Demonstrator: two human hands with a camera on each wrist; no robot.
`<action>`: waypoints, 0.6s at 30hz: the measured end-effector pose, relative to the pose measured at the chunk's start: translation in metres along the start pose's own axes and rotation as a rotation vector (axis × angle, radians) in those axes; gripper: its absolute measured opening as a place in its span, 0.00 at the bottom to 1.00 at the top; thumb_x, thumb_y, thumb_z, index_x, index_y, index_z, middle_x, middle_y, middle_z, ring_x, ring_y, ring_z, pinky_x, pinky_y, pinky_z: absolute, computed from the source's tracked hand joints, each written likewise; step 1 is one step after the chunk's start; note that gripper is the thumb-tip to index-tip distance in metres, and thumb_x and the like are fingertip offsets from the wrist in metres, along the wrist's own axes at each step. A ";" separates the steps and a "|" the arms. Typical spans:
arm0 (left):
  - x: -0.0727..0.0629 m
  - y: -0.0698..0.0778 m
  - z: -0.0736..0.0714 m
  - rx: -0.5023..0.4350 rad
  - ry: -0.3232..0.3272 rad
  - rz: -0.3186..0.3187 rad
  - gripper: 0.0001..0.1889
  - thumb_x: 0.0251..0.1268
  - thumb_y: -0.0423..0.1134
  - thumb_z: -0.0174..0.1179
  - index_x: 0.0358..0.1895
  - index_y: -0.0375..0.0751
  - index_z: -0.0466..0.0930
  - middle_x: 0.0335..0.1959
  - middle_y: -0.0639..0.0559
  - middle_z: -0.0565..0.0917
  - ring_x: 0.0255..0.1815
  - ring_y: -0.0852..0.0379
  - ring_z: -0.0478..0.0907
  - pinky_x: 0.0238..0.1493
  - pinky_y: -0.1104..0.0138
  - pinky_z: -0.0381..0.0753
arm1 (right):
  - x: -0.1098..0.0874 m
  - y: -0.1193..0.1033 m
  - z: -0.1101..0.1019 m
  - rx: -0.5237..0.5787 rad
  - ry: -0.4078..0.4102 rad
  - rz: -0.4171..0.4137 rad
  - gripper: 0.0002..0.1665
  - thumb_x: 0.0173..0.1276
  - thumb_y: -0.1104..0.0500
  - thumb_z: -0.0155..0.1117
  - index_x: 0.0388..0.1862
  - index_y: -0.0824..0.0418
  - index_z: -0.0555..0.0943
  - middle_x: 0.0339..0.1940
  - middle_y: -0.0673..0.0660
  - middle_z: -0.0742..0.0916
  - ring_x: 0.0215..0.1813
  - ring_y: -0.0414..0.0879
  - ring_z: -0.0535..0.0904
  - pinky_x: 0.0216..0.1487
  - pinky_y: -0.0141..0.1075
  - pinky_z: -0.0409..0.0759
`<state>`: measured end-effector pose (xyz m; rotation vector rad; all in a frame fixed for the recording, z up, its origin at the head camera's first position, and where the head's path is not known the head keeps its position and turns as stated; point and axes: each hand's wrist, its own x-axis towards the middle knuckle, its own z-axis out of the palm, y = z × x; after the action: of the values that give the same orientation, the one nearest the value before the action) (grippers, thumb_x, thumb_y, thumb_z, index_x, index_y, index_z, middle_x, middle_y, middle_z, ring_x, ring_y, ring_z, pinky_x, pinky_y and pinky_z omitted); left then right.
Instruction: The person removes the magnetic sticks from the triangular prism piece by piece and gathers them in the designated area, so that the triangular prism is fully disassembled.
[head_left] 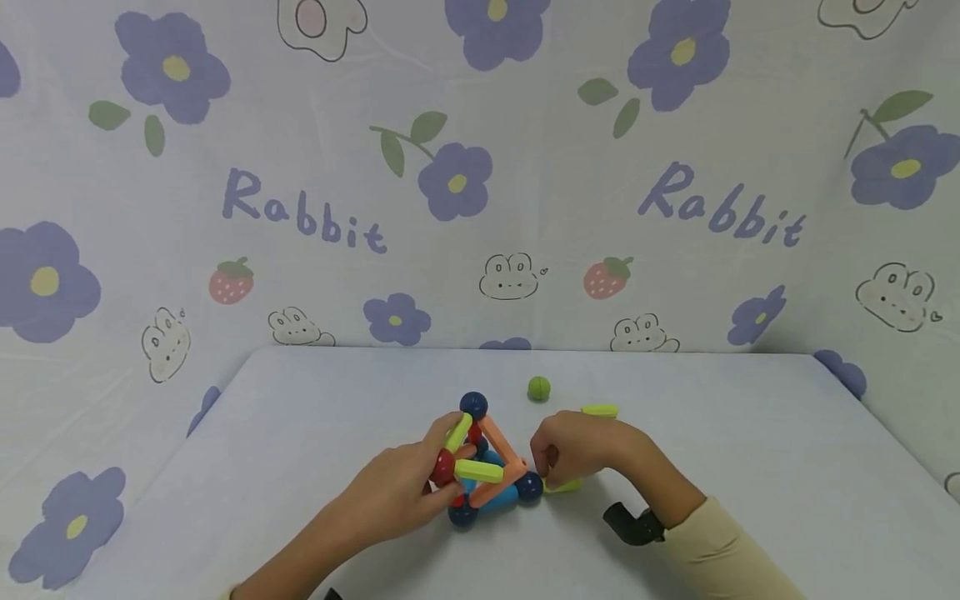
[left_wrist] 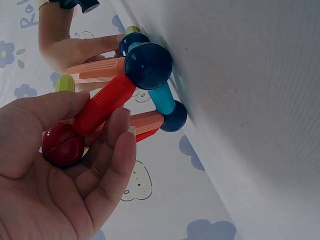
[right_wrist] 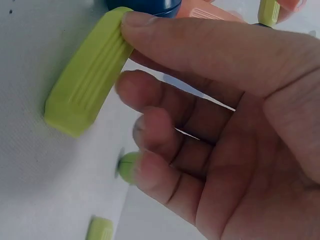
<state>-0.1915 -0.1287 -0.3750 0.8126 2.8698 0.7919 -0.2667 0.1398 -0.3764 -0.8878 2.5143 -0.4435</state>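
Note:
A frame of magnetic rods and balls stands on the table, with dark blue balls [head_left: 473,405] at several corners. Its rods are orange [head_left: 500,439], blue [head_left: 498,500], red and yellow-green. My left hand [head_left: 397,487] holds it from the left, thumb and fingers around a red rod [left_wrist: 106,104] next to a red ball [left_wrist: 62,146]. On the right side, my right hand [head_left: 581,446] pinches one end of a yellow-green rod [right_wrist: 87,77] between thumb and index finger. That end is right at the dark blue corner ball [head_left: 529,487]; the index fingertip is hidden behind the thumb.
Behind the frame lies a loose green ball [head_left: 538,388]. Another yellow-green rod [head_left: 600,411] rests beyond my right hand. The white table [head_left: 337,392] backs onto a printed cloth [head_left: 555,208] with flowers and rabbits.

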 end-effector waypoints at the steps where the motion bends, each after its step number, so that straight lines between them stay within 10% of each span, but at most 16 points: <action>1: 0.000 0.000 0.000 0.000 -0.001 -0.001 0.41 0.66 0.43 0.68 0.76 0.47 0.53 0.27 0.60 0.76 0.24 0.64 0.73 0.26 0.71 0.76 | 0.000 0.000 0.000 -0.002 0.001 0.003 0.12 0.58 0.66 0.75 0.24 0.50 0.84 0.23 0.44 0.82 0.30 0.41 0.75 0.34 0.36 0.77; 18: 0.001 0.000 0.001 0.001 -0.009 -0.016 0.41 0.65 0.43 0.68 0.76 0.47 0.53 0.27 0.61 0.75 0.24 0.63 0.73 0.27 0.71 0.76 | -0.007 0.005 -0.004 -0.081 0.021 0.122 0.10 0.59 0.67 0.74 0.24 0.53 0.84 0.24 0.47 0.81 0.31 0.44 0.75 0.35 0.40 0.77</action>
<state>-0.1922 -0.1277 -0.3758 0.7906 2.8650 0.7832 -0.2658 0.1486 -0.3732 -0.7579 2.6037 -0.3150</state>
